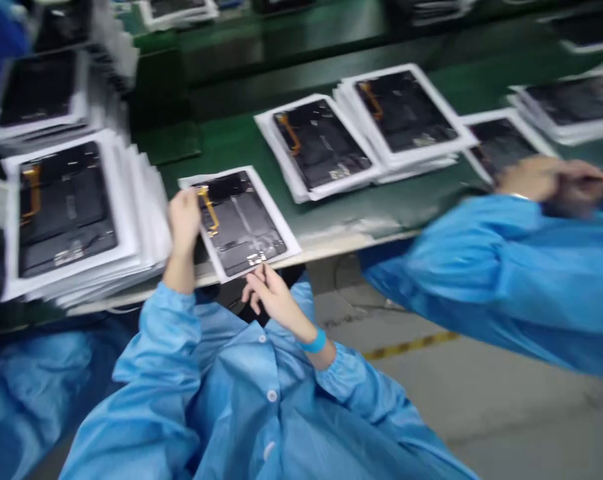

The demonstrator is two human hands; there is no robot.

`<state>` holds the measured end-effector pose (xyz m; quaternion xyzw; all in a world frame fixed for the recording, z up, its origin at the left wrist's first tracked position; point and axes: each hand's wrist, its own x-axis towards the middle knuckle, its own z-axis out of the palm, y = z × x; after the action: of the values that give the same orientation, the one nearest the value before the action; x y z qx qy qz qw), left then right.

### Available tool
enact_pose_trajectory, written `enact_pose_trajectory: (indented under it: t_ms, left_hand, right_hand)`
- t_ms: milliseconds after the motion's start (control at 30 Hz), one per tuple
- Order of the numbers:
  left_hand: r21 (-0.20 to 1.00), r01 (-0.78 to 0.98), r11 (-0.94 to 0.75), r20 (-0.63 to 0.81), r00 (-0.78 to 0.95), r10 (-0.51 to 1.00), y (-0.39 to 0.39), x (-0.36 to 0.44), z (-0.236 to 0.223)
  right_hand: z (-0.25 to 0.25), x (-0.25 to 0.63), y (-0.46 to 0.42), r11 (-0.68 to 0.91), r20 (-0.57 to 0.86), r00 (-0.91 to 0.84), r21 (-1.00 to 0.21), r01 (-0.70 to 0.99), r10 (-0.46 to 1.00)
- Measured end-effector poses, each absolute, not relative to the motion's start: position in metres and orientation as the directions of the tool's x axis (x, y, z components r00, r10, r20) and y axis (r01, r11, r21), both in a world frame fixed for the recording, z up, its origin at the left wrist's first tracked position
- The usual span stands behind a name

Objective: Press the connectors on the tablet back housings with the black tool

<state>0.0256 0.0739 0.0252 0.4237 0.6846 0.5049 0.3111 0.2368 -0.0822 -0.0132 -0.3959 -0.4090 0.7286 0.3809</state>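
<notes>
A dark tablet-like panel (241, 230) on a white backing sheet, with an orange-yellow flex strip along one side, sits tilted at the bench edge. My left hand (184, 220) grips its left edge. My right hand (274, 297), with a blue wristband (314, 341), pinches its lower edge between fingers and thumb. Both my sleeves are light blue. The panel's far corner overlaps the green bench surface, and its near corner juts past the bench edge.
Stacks of similar panels on white sheets (66, 213) lie left and ahead on the green bench (221, 157). A co-worker's blue-sleeved arm and blurred hand (551, 187) reach in at right. A grey floor with a yellow-black stripe (409, 345) lies below.
</notes>
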Motion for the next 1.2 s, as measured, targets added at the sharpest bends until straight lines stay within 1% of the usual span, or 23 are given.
enact_pose_trajectory:
  t_ms: [100,200,267,333,400,467,533,600,700,767,900,967,1033,1100,1200]
  left_hand:
    - [0.86,0.492,0.138,0.119,-0.456,0.882,0.079,0.017,0.015]
    - [0.734,0.668,0.12,0.216,-0.398,0.892,0.064,0.012,0.005]
    - [0.647,0.76,0.058,0.262,-0.294,0.919,0.039,0.016,-0.001]
    - [0.58,0.812,-0.064,0.274,-0.12,0.954,0.006,0.025,-0.006]
    - [0.549,0.808,-0.211,0.263,0.073,0.962,-0.026,0.033,-0.008]
    - [0.559,0.767,-0.314,0.257,0.199,0.946,-0.049,0.036,-0.008]
    - [0.56,0.741,-0.37,0.279,0.252,0.927,-0.058,0.034,-0.009]
    - [0.469,0.757,-0.455,0.353,0.311,0.882,-0.056,0.032,-0.013]
    - [0.267,0.777,-0.571,0.457,0.419,0.784,-0.052,0.034,-0.015]
    - [0.21,0.777,-0.593,0.464,0.455,0.76,-0.051,0.037,-0.014]
    - [0.157,0.777,-0.61,0.414,0.509,0.755,-0.045,0.043,-0.01]
    - [0.146,0.767,-0.625,0.389,0.537,0.749,-0.04,0.044,-0.007]
    - [0.145,0.75,-0.645,0.376,0.562,0.737,-0.035,0.044,-0.005]
    - [0.162,0.738,-0.655,0.359,0.575,0.736,-0.031,0.043,-0.003]
    - [0.184,0.736,-0.652,0.31,0.586,0.749,-0.027,0.043,-0.002]
  right_hand:
    - [-0.008,0.238,-0.068,-0.4,-0.286,-0.486,-0.905,-0.146,0.826]
    - [0.0,0.252,-0.056,-0.399,-0.304,-0.593,-0.917,-0.031,0.746]
    - [0.003,0.266,-0.048,-0.359,-0.295,-0.6,-0.933,0.015,0.743]
    - [0.005,0.281,-0.039,-0.248,-0.206,-0.533,-0.969,-0.006,0.821]
    - [0.007,0.293,-0.027,-0.065,-0.052,-0.392,-0.998,-0.02,0.918]
    - [0.008,0.302,-0.014,0.087,0.073,-0.213,-0.994,0.059,0.974]
    - [0.005,0.307,0.0,0.096,0.081,-0.127,-0.989,0.116,0.989]
    - [0.001,0.309,0.013,0.144,0.126,-0.121,-0.978,0.149,0.985]
    - [-0.003,0.305,0.022,0.177,0.144,-0.185,-0.968,0.176,0.972]
    - [-0.003,0.301,0.024,0.193,0.148,-0.226,-0.962,0.191,0.963]
    - [-0.002,0.297,0.028,0.315,0.23,-0.309,-0.913,0.26,0.923]
    - [-0.002,0.299,0.03,0.391,0.285,-0.346,-0.873,0.292,0.894]
    - [-0.004,0.301,0.031,0.44,0.332,-0.346,-0.845,0.304,0.877]
    - [-0.005,0.304,0.032,0.448,0.35,-0.323,-0.84,0.306,0.879]
    - [-0.005,0.306,0.032,0.425,0.324,-0.322,-0.847,0.321,0.889]
